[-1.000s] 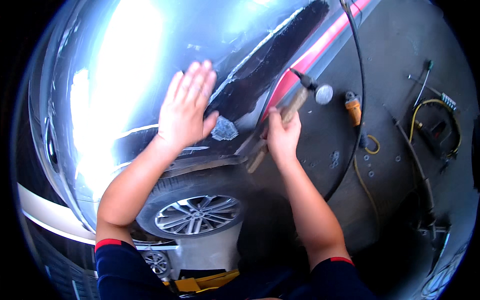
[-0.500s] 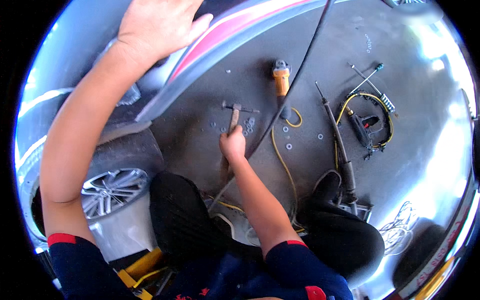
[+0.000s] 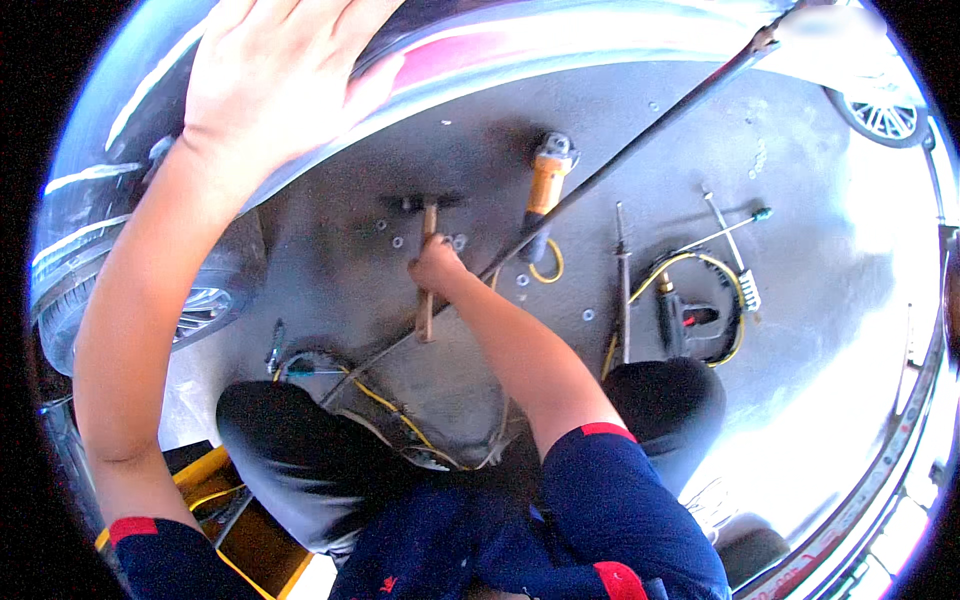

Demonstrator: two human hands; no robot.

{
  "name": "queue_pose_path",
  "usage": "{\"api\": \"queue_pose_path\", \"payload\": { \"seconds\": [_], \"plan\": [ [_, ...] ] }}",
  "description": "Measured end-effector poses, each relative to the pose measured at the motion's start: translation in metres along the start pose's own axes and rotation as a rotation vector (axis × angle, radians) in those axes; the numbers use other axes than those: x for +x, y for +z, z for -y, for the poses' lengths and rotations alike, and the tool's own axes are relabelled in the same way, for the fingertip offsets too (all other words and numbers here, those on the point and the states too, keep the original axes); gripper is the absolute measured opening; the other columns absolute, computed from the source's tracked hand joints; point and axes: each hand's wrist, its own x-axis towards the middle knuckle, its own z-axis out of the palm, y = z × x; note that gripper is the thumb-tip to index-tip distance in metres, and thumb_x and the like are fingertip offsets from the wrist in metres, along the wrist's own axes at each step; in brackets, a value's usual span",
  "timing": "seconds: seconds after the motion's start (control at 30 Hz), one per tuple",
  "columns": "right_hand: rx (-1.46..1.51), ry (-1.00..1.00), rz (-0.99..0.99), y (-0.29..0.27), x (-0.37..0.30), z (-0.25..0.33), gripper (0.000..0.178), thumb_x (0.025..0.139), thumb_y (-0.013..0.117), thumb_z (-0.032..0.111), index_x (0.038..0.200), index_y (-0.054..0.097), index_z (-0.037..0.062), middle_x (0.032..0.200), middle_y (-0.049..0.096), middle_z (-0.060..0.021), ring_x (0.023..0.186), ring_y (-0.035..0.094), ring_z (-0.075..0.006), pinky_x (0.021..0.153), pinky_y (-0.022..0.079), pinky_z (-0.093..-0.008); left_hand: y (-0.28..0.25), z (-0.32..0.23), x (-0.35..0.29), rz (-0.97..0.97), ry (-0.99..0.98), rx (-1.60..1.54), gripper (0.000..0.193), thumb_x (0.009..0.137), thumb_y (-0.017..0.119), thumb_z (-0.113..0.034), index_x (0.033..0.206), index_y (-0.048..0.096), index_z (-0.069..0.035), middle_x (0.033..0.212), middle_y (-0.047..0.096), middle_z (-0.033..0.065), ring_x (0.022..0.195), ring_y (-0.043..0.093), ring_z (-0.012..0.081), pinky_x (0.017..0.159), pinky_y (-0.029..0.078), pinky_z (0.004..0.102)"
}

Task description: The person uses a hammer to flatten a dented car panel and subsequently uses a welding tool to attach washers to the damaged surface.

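Plainly, the hammer [image 3: 430, 221] runs through the clenched right fingers [image 3: 418, 270], head [image 3: 416, 204] beyond them (left fingers [image 3: 366, 24] spread).

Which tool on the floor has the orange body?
The angle grinder, right of the hammer in the right hand; the pistol-grip tool by the yellow hose is black.

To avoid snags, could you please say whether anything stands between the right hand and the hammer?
Nothing visible: the right hand grips the hammer by its handle; the black cable passes behind the forearm.
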Motion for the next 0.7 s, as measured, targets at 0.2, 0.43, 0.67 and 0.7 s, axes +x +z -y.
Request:
{"api": "queue_pose_path", "payload": {
  "seconds": [0.2,0.43,0.67,0.7],
  "plan": [
    [-0.704,-0.507,0.687,-0.16,-0.093,0.013,0.044,0.104,0.051,0.039,0.115,0.072,0.0006,0.112,0.073,-0.023,0.099,0.071,-0.0372,0.091,0.055,-0.0486,-0.01,-0.016,-0.009,0.191,-0.273,-0.365,0.084,0.089,0.067,-0.041,0.159,0.036,-0.006,0.168,0.031,0.0144,0.155,0.029,0.0309,0.124,0.023,0.0487],
    [0.858,-0.15,0.817,-0.368,-0.271,-0.141,0.039,0.103,0.062,0.036,0.092,0.068,-0.0012,0.07,0.067,-0.0106,0.059,0.064,-0.0175,0.059,0.055,-0.0337,-0.024,-0.007,-0.008,0.284,-0.208,-0.409,0.08,0.09,0.067,-0.033,0.158,0.035,-0.004,0.165,0.032,0.0221,0.152,0.029,0.0451,0.121,0.023,0.0598],
    [0.817,0.62,1.523,-0.117,-0.429,-0.342,0.033,0.095,0.07,0.031,0.118,0.074,0.0071,0.114,0.075,-0.0092,0.091,0.073,-0.0202,0.08,0.061,-0.0366,-0.008,-0.024,0.015,0.23,-0.19,-0.283,0.085,0.094,0.056,-0.05,0.15,0.036,0.01,0.156,0.028,0.0406,0.144,0.025,0.0622,0.119,0.015,0.0686],
    [0.792,0.655,1.57,-0.082,-0.445,-0.334,0.034,0.095,0.07,0.032,0.116,0.075,0.0063,0.113,0.076,-0.0092,0.095,0.073,-0.0215,0.081,0.061,-0.0374,-0.01,-0.025,0.013,0.25,-0.148,-0.29,0.085,0.094,0.056,-0.05,0.15,0.036,0.01,0.156,0.028,0.0406,0.144,0.025,0.0622,0.119,0.015,0.0686]
  ]
}}
